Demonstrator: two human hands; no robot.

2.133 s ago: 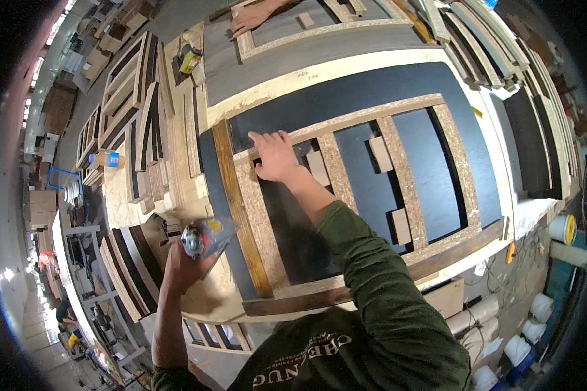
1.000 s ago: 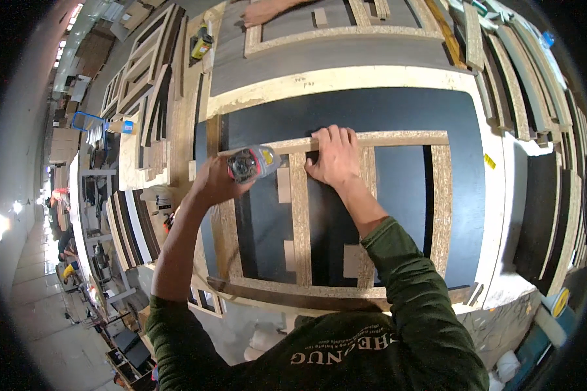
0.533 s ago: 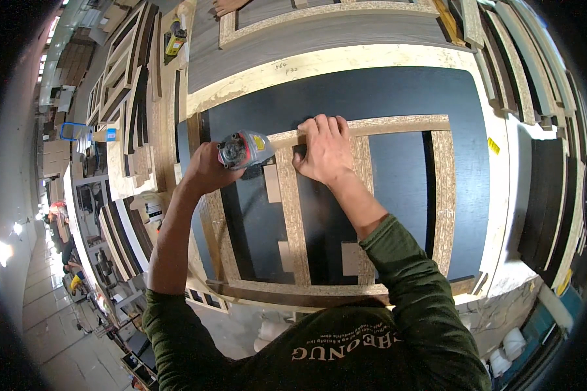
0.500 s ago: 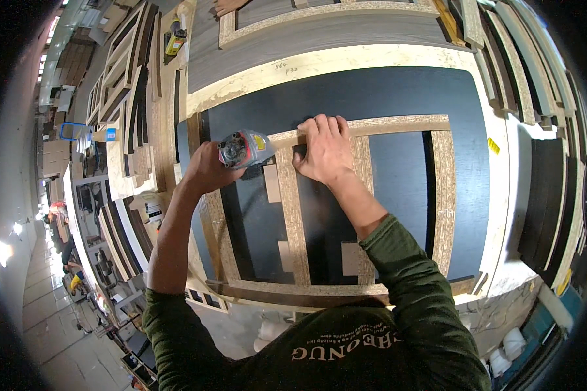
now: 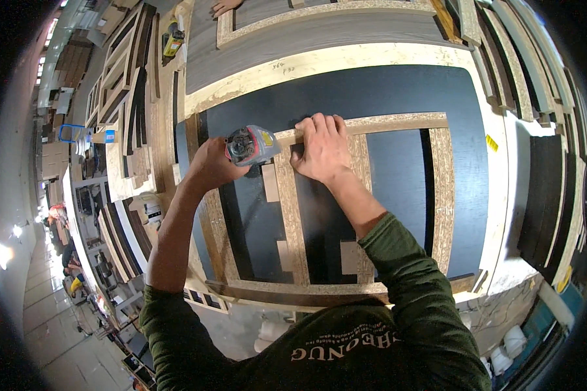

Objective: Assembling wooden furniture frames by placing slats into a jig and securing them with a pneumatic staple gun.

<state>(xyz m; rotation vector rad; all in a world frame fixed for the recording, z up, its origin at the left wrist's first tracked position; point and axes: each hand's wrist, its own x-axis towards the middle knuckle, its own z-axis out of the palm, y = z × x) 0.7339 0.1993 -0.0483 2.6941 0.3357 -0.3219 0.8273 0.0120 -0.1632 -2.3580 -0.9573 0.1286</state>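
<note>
— What is at the far left?

— Stacks of wooden frames (image 5: 120,98) along the bench edge, well apart from the work.

— And the left hand?

— The left hand (image 5: 210,164) is closed around a grey power tool (image 5: 251,144), whose nose sits at the upper left corner of the chipboard frame (image 5: 292,215). The tool lies just to the right of that hand, touching the frame's top rail.

— The right hand?

— The right hand (image 5: 323,148) lies spread, fingers hooked over the top rail, palm flat on the frame; it grips nothing. It is just beside the tool, to its right.

— Where is the frame?

— Flat on a dark panel (image 5: 385,91), directly before the person. Further right, more boards (image 5: 548,195) lean in a row.
</note>
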